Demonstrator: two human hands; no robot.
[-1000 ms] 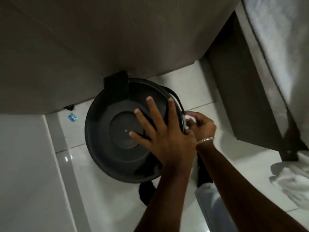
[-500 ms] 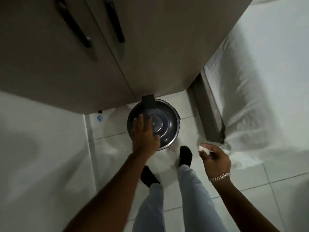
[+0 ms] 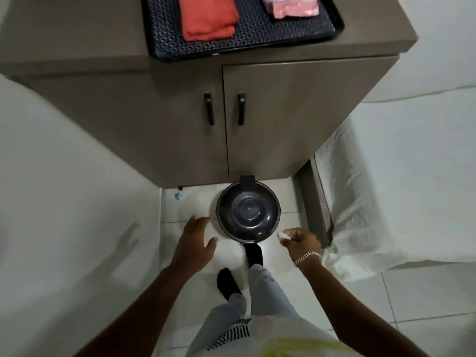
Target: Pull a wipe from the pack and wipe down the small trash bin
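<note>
The small black trash bin (image 3: 248, 215) stands on the tiled floor against the cabinet, its round lid closed. My left hand (image 3: 195, 240) hovers open to the left of the bin, not touching it. My right hand (image 3: 300, 242) is to the right of the bin, fingers closed on a crumpled white wipe (image 3: 282, 236). The pink wipe pack (image 3: 292, 6) lies on a black tray (image 3: 164, 37) on top of the cabinet, partly cut off by the frame's upper edge.
A grey cabinet (image 3: 270, 119) with two black handles stands behind the bin. A folded orange cloth (image 3: 208, 18) lies on the tray. White bedding (image 3: 386, 189) hangs at the right. My feet (image 3: 253, 253) stand just before the bin. A small blue scrap (image 3: 177, 196) lies on the floor.
I have stood up, so the view rose well above the bin. My left hand came off the lid and moved left. My right hand drew back from the bin with the wipe.
</note>
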